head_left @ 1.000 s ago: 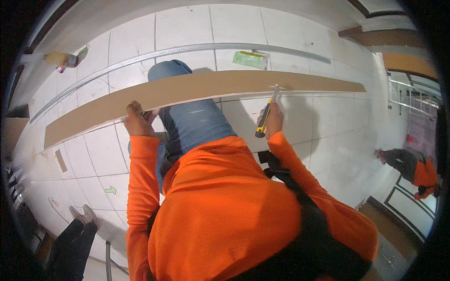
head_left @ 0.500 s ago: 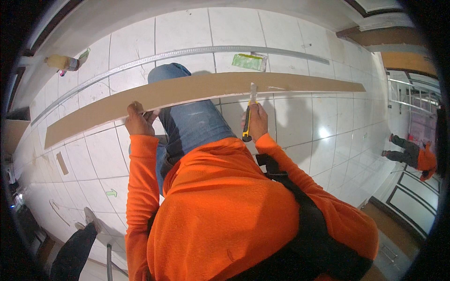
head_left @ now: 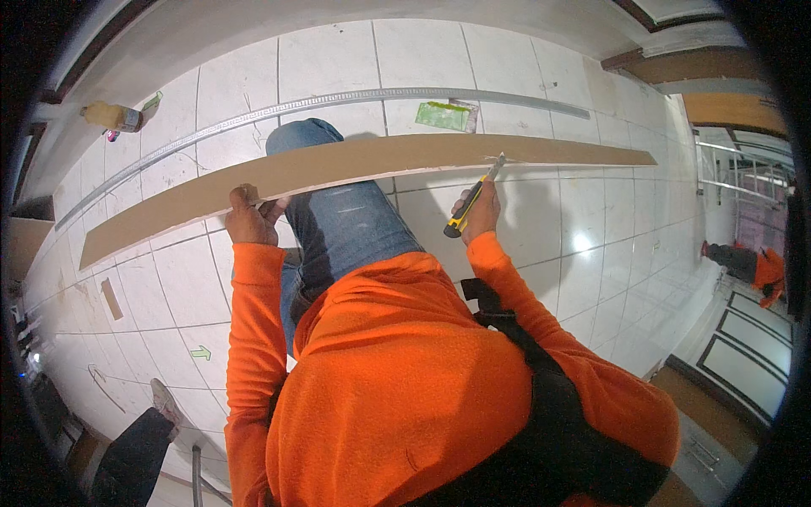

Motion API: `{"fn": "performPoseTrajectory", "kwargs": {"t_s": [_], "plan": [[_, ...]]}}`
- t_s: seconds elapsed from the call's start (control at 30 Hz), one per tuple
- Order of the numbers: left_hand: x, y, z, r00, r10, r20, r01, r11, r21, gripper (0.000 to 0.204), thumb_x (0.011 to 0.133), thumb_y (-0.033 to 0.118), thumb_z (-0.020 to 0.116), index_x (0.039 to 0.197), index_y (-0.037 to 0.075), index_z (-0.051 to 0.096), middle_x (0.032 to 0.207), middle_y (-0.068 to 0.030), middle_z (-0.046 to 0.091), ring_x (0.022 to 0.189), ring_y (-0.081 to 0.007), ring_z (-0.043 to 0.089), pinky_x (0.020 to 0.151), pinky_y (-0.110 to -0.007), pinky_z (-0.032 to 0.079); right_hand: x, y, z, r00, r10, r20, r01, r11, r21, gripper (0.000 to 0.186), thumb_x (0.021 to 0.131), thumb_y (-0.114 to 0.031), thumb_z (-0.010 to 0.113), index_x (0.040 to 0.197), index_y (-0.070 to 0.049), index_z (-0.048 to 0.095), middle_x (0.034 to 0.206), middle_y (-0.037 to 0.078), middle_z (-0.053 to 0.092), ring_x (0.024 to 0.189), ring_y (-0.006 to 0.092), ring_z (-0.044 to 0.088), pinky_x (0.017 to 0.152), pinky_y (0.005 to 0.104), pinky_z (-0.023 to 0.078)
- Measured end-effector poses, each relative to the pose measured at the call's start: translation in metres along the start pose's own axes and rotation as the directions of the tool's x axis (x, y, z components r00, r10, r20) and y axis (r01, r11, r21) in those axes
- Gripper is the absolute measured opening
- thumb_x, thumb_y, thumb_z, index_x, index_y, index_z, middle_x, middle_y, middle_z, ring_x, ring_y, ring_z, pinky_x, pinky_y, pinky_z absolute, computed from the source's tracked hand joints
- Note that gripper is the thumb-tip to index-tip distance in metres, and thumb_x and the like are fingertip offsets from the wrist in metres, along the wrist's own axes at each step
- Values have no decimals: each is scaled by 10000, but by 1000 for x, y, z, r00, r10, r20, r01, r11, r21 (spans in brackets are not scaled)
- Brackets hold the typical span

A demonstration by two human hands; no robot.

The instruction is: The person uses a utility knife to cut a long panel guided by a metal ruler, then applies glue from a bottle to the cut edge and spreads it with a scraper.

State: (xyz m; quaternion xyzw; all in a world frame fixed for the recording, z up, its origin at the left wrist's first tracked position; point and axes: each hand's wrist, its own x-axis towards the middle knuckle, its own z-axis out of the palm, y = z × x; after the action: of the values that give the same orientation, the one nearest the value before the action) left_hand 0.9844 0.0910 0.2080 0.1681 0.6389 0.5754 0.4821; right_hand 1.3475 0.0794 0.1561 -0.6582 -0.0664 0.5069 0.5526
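Observation:
A long, narrow board strip with a brown face (head_left: pixel 363 156) and a pale cut edge lies across my raised knee, spanning most of the view. My left hand (head_left: pixel 252 218) grips its near edge left of the knee, thumb on the brown face. In my right hand (head_left: pixel 483 207) is a yellow and black utility knife (head_left: pixel 475 199), its blade pointing up and to the right. The blade tip touches or overlaps the strip right of its middle, where the brown surface looks scuffed. Whether it cuts into the board I cannot tell.
Beyond the strip, a long metal ruler (head_left: pixel 338 97) lies on white floor tiles, with a green packet (head_left: pixel 445 116) beside it. A bottle of yellowish liquid (head_left: pixel 112 116) lies far left. A small brown offcut (head_left: pixel 111 299) is nearer. Other people are at lower left (head_left: pixel 135 452) and far right (head_left: pixel 767 275).
My right hand has moved right along the strip and tilted the knife, so its blade now leans rightward at the scuffed spot. My left hand and the strip stay nearly still.

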Motion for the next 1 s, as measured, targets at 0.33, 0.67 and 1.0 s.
{"fn": "performPoseTrajectory", "kwargs": {"t_s": [0.33, 0.67, 1.0], "plan": [[4, 1, 2, 999, -32, -6, 31, 998, -57, 497, 956, 380, 413, 1190, -58, 429, 1091, -201, 557, 940, -333, 632, 710, -429, 597, -19, 1, 15, 997, 27, 68, -24, 999, -47, 358, 954, -453, 430, 847, -112, 426, 638, 57, 493, 446, 173, 493, 416, 314, 439], [-1, 8, 5, 1000, -22, 0, 22, 1000, 1, 472, 968, 380, 405, 1195, -32, 447, 1101, -182, 564, 950, -334, 629, 709, -433, 593, -27, -1, 23, 994, 40, 98, -31, 996, -87, 358, 957, -452, 436, 869, -105, 440, 648, 57, 498, 450, 162, 493, 416, 319, 443], [3, 1, 11, 991, -128, -23, 121, 973, -197, 468, 976, 369, 395, 1197, -40, 446, 1110, -178, 558, 980, -340, 614, 738, -459, 588, -84, 3, 61, 858, 150, 492, 99, 890, -444, 393, 988, -419, 404, 816, -80, 499, 562, 34, 502, 441, 156, 514, 430, 310, 440]]}}
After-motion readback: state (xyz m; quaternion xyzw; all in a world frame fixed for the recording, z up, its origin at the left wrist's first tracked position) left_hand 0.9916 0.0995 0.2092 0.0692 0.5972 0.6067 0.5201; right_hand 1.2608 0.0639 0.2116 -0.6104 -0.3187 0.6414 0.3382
